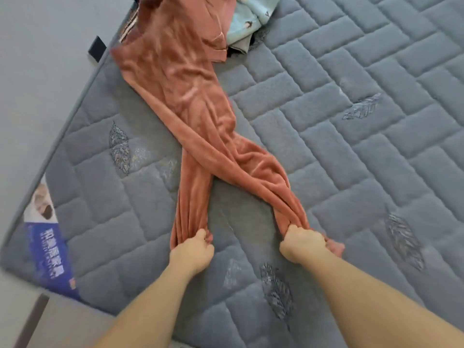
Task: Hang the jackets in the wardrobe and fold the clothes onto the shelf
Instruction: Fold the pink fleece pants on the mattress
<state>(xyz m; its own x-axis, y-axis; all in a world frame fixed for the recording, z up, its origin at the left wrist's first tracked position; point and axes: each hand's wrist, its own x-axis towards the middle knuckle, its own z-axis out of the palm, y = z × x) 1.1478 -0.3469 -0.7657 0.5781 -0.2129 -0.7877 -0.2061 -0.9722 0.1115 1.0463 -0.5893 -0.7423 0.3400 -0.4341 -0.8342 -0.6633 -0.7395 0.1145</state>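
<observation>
**Both hands gripping the trouser cuffs on the mattress**

Trousers (200, 114): rust-coloured, soft velvety cloth, lying stretched along the mattress (351, 146) from the far left toward the near centre. The waist end is lying far, near the top edge of the view, partly over a small heap of other clothes. The two legs are crossing each other about midway down and then spreading apart into a V toward the person.

Left hand (192, 249): fingers are curling tightly round the bunched end of the left-lying leg, knuckles up, cloth gathering into folds just above the fist. Right hand (302, 243): fingers are likewise closing round the bunched end of the right-lying leg; a bit of cuff is poking out to the right of the fist. Both fists are resting low against the mattress surface, apart from each other, with bare grey quilting between them. Both forearms are reaching in from the near edge.

Far heap: a pale blue printed garment (248, 18) is lying just right of the trouser waist, touching it, with darker cloth under it that cannot be identified.

Mattress: grey, quilted in a brick pattern with stitched leaf motifs. A blue and white label (47, 244) is sitting on its near left edge. Pale floor (37, 84) is showing to the left.
</observation>
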